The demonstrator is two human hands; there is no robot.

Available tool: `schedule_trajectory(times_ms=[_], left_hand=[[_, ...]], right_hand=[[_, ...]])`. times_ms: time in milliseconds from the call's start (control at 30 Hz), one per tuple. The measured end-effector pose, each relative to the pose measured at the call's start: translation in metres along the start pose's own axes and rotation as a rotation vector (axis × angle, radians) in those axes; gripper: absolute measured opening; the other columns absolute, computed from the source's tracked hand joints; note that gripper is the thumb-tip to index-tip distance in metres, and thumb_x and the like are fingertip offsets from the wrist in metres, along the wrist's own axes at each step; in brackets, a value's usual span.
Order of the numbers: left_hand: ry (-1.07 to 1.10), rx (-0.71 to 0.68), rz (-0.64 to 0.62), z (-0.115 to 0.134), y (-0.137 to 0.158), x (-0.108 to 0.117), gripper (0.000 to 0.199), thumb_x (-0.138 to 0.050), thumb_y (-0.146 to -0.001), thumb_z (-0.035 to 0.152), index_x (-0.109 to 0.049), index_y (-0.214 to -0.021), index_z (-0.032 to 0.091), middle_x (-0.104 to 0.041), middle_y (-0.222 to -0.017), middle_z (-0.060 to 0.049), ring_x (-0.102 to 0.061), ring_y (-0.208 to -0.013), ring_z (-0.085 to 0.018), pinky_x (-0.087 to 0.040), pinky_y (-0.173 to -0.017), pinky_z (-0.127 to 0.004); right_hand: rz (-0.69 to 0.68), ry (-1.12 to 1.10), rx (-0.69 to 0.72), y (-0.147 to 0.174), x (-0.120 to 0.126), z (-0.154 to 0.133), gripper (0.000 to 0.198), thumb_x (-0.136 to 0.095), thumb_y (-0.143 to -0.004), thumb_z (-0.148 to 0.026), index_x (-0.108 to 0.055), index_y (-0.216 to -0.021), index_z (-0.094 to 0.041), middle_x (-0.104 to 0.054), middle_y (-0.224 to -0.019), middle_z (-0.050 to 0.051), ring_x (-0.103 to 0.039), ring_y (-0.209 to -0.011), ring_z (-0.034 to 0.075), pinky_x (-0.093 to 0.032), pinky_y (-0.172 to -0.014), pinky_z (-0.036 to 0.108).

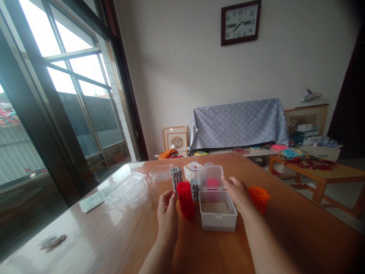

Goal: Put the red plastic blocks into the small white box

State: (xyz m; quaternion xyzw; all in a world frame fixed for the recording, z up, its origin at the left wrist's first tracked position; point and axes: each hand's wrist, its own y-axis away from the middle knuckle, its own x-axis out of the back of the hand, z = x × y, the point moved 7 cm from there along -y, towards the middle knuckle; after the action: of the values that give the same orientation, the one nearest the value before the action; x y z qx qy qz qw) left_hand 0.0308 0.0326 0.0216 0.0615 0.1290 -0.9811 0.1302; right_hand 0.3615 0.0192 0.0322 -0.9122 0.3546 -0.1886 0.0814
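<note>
A translucent plastic box (218,222) stands on the wooden table in front of me, its hinged lid (210,172) raised. My right hand (235,190) grips the right edge of that lid. Something red shows through the lid from behind. Inside the box lies a flat brownish layer. My left hand (167,209) is closed in a pinch left of a ridged red plastic bundle (185,199); what is between its fingertips I cannot make out. Just beyond rises a grey ridged stack (176,176), and another grey piece (195,189) sits between the red bundle and the box.
An orange ridged bundle (259,198) is right of my right forearm. Clear plastic containers (127,188) and a paper pad (92,201) lie left. A white box (191,172) stands behind the grey pieces. A small clear packet (53,241) is near left. A low wooden table (339,173) is beyond.
</note>
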Motion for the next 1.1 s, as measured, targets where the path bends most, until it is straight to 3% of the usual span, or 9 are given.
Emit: schedule_trajectory(times_ms=[233,400,533,667,833,967,1100], left_hand=[[0.022,0.012,0.015,-0.003,-0.003,0.002,0.043,-0.071,-0.08,0.051,-0.068,-0.107,0.018,-0.072,-0.102,-0.009,-0.067,-0.096,-0.024,-0.049,-0.084,-0.035],[0.029,0.066,0.013,-0.009,-0.007,0.004,0.04,-0.069,-0.082,0.048,-0.068,-0.108,0.018,-0.072,-0.105,-0.009,-0.066,-0.095,-0.023,-0.048,-0.084,-0.035],[0.018,0.099,0.017,-0.016,-0.01,0.005,0.037,-0.065,-0.083,0.045,-0.067,-0.109,0.018,-0.072,-0.105,-0.009,-0.065,-0.094,-0.022,-0.047,-0.085,-0.036],[0.016,0.084,0.037,-0.016,-0.015,0.009,0.037,-0.066,-0.082,0.044,-0.067,-0.109,0.018,-0.071,-0.104,-0.009,-0.064,-0.093,-0.022,-0.046,-0.085,-0.036],[0.026,0.012,0.071,-0.009,-0.021,0.014,0.039,-0.069,-0.08,0.045,-0.067,-0.109,0.019,-0.07,-0.105,-0.007,-0.064,-0.096,-0.022,-0.047,-0.087,-0.035],[-0.006,-0.083,0.062,-0.002,-0.023,0.012,0.038,-0.07,-0.081,0.047,-0.067,-0.106,0.019,-0.069,-0.104,-0.005,-0.063,-0.099,-0.022,-0.046,-0.09,-0.035],[-0.052,-0.143,0.041,0.001,-0.022,0.01,0.038,-0.07,-0.083,0.049,-0.067,-0.106,0.019,-0.069,-0.106,-0.006,-0.063,-0.102,-0.023,-0.046,-0.092,-0.036]], right_hand=[[0.121,0.02,0.026,0.001,0.015,-0.014,0.043,-0.059,-0.087,-0.065,-0.068,-0.083,-0.024,-0.074,-0.078,0.006,-0.066,-0.073,0.025,-0.045,-0.065,0.031],[0.218,-0.133,0.219,0.025,0.029,-0.057,0.044,-0.054,-0.094,-0.062,-0.062,-0.077,-0.022,-0.065,-0.068,0.001,-0.057,-0.065,0.019,-0.041,-0.063,0.027],[0.058,-0.27,0.389,0.056,0.011,-0.095,0.043,-0.054,-0.098,-0.056,-0.057,-0.071,-0.022,-0.051,-0.061,-0.005,-0.046,-0.06,0.014,-0.036,-0.058,0.025],[-0.126,-0.293,0.432,0.079,-0.008,-0.11,0.045,-0.053,-0.1,-0.053,-0.051,-0.067,-0.022,-0.044,-0.06,-0.006,-0.042,-0.059,0.013,-0.033,-0.056,0.025],[-0.135,-0.215,0.359,0.071,0.006,-0.083,0.047,-0.053,-0.098,-0.059,-0.058,-0.07,-0.022,-0.046,-0.06,-0.005,-0.043,-0.058,0.013,-0.034,-0.056,0.026],[0.005,-0.297,0.189,0.051,0.027,-0.042,0.05,-0.054,-0.094,-0.066,-0.064,-0.074,-0.021,-0.054,-0.06,-0.003,-0.049,-0.057,0.015,-0.04,-0.056,0.027],[0.159,-0.455,0.041,0.035,0.038,-0.013,0.052,-0.054,-0.091,-0.07,-0.07,-0.089,-0.02,-0.07,-0.075,0.003,-0.063,-0.069,0.019,-0.048,-0.062,0.029]])
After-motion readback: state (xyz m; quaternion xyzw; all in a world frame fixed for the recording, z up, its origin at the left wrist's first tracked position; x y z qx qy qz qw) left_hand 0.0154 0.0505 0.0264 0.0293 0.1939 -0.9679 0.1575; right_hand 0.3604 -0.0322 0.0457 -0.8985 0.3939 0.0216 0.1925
